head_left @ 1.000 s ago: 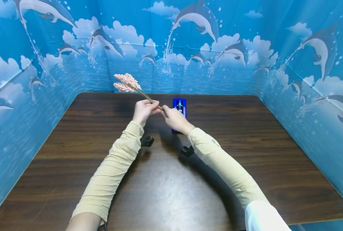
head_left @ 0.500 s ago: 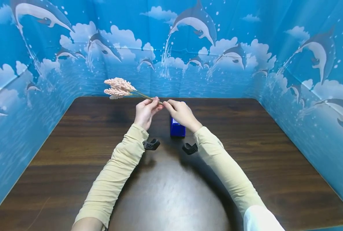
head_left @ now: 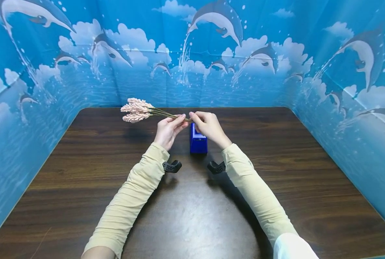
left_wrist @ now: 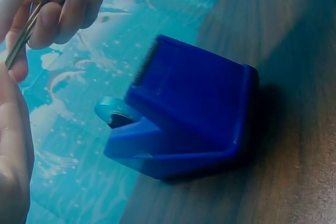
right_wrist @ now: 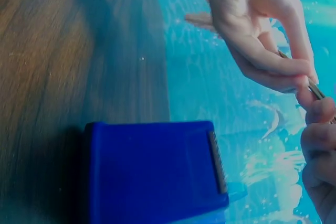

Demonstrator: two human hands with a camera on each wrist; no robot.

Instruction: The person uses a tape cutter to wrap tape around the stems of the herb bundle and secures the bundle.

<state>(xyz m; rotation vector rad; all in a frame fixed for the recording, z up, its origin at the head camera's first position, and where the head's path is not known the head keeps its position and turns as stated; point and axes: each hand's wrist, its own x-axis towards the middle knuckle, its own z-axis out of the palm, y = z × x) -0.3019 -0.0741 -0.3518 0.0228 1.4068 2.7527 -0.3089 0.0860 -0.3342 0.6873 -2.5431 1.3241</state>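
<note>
A small bunch of stems with fluffy pale-pink flower heads [head_left: 136,109] is held in the air near the table's far edge, heads to the left. My left hand [head_left: 168,133] pinches the stems between thumb and fingers. Close beside it, my right hand [head_left: 209,127] pinches the lower stem ends. In the left wrist view the bundled stems [left_wrist: 32,22] run between both hands. Just beneath the hands stands a blue tape dispenser [head_left: 198,144], its back part hidden by them. The dispenser's serrated cutter [right_wrist: 217,163] shows in the right wrist view, and its tape roll [left_wrist: 113,109] in the left.
A dark wood-grain table [head_left: 192,216] spreads under both arms. Blue curtains [head_left: 192,82] printed with dolphins enclose its back and sides. Black wrist mounts [head_left: 172,166] hang inward from both sleeved forearms, above the tabletop.
The stems have swung from a slant to nearly level, and the flower heads are lower. Both hands have shifted slightly right, still on the stems. More of the dispenser's near end shows.
</note>
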